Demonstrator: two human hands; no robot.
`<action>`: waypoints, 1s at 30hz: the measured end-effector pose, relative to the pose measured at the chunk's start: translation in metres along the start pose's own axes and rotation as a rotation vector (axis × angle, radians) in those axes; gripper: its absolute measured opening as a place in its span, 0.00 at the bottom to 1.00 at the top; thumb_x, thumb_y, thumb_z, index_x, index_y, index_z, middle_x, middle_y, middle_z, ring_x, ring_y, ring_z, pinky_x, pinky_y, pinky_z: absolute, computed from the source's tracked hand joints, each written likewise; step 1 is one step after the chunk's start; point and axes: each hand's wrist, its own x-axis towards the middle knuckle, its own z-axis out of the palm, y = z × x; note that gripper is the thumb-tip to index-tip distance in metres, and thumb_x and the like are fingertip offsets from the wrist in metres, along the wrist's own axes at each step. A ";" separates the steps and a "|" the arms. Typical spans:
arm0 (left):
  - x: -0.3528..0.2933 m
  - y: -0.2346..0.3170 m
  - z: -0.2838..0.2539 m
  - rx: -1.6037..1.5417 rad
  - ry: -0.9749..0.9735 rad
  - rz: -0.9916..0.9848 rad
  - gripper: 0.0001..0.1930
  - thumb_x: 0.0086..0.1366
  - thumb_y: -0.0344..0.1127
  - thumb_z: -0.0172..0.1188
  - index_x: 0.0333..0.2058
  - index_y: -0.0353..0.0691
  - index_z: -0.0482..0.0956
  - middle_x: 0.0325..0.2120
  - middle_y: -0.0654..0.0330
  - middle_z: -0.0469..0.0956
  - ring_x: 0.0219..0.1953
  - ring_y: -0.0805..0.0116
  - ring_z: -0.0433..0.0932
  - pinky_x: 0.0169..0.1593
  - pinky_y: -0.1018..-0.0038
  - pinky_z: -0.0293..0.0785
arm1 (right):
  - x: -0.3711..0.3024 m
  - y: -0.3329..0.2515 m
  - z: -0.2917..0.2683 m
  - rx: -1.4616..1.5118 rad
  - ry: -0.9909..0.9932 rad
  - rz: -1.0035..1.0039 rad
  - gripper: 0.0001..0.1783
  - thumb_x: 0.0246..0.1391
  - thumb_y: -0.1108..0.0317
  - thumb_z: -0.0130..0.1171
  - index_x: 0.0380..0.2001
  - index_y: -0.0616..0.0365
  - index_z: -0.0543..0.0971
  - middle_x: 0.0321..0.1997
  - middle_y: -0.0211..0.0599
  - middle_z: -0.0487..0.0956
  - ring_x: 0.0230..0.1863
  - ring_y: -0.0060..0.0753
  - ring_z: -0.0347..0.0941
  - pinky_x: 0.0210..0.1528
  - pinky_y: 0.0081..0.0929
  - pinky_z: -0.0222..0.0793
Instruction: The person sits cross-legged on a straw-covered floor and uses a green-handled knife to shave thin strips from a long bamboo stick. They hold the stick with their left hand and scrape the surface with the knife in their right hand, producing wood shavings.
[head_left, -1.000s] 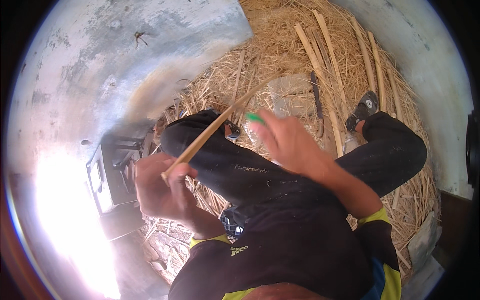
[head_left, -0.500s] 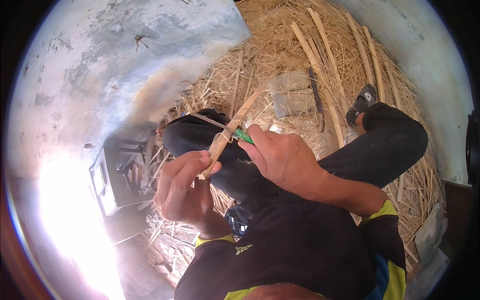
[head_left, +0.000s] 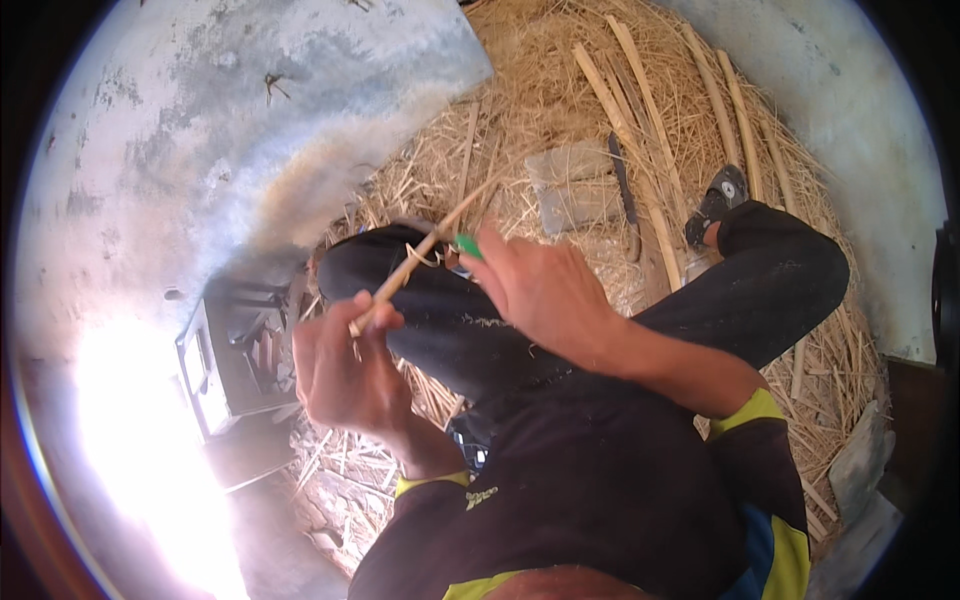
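Observation:
A pale split-bamboo strip point(head_left: 440, 232) slants up and away in front of me, above my bent left knee. Its near end is pinched between the thumb and fingers of my left hand point(head_left: 345, 375). My right hand point(head_left: 555, 290) is closed round a green-handled knife point(head_left: 467, 246), held close beside the middle of the strip. The knife's blade is mostly hidden behind the strip and hard to make out. A thin curled shaving point(head_left: 425, 260) hangs off the strip near the knife.
Bamboo shavings point(head_left: 530, 90) cover the floor around my crossed legs. Ahead lie a grey block point(head_left: 575, 190), a long dark blade with a wooden handle point(head_left: 634, 235) and several long bamboo strips point(head_left: 650, 100). A stained wall point(head_left: 300, 120) and a dark boxy frame point(head_left: 240, 350) stand left.
The strip has turned from its broad face to a narrow edge. My left hand has shifted slightly left, and the knife hand has come a little left and up.

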 end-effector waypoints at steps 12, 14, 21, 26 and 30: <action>-0.001 -0.004 0.002 0.037 -0.052 0.032 0.09 0.47 0.30 0.71 0.28 0.38 0.82 0.18 0.64 0.74 0.21 0.75 0.71 0.25 0.78 0.63 | 0.000 0.051 0.018 -0.201 -0.144 0.136 0.12 0.61 0.61 0.49 0.35 0.61 0.68 0.14 0.42 0.73 0.15 0.47 0.72 0.17 0.40 0.68; -0.001 -0.004 0.002 0.051 -0.051 0.069 0.09 0.46 0.30 0.71 0.28 0.37 0.82 0.18 0.64 0.74 0.21 0.75 0.70 0.25 0.78 0.62 | 0.005 0.055 0.015 -0.185 -0.193 0.201 0.12 0.62 0.61 0.48 0.35 0.61 0.67 0.14 0.42 0.73 0.15 0.48 0.72 0.18 0.41 0.68; 0.001 -0.002 0.007 -0.028 -0.017 0.017 0.09 0.46 0.29 0.71 0.28 0.36 0.82 0.18 0.63 0.74 0.20 0.74 0.71 0.24 0.79 0.62 | 0.012 0.088 0.028 -0.254 -0.150 0.247 0.13 0.62 0.60 0.47 0.36 0.61 0.68 0.15 0.47 0.73 0.17 0.52 0.72 0.20 0.45 0.68; 0.003 0.002 0.008 -0.012 -0.015 0.020 0.10 0.46 0.29 0.71 0.28 0.35 0.82 0.18 0.63 0.74 0.20 0.74 0.71 0.24 0.80 0.61 | 0.016 0.095 0.049 -0.155 -0.162 0.250 0.14 0.63 0.60 0.44 0.37 0.62 0.67 0.15 0.48 0.73 0.19 0.53 0.74 0.21 0.44 0.70; -0.001 0.001 0.001 0.039 -0.057 0.038 0.09 0.46 0.29 0.71 0.28 0.35 0.82 0.18 0.63 0.74 0.20 0.74 0.71 0.24 0.80 0.61 | 0.023 0.118 0.058 -0.081 -0.285 0.419 0.13 0.64 0.60 0.42 0.37 0.61 0.67 0.17 0.51 0.74 0.22 0.57 0.74 0.26 0.48 0.71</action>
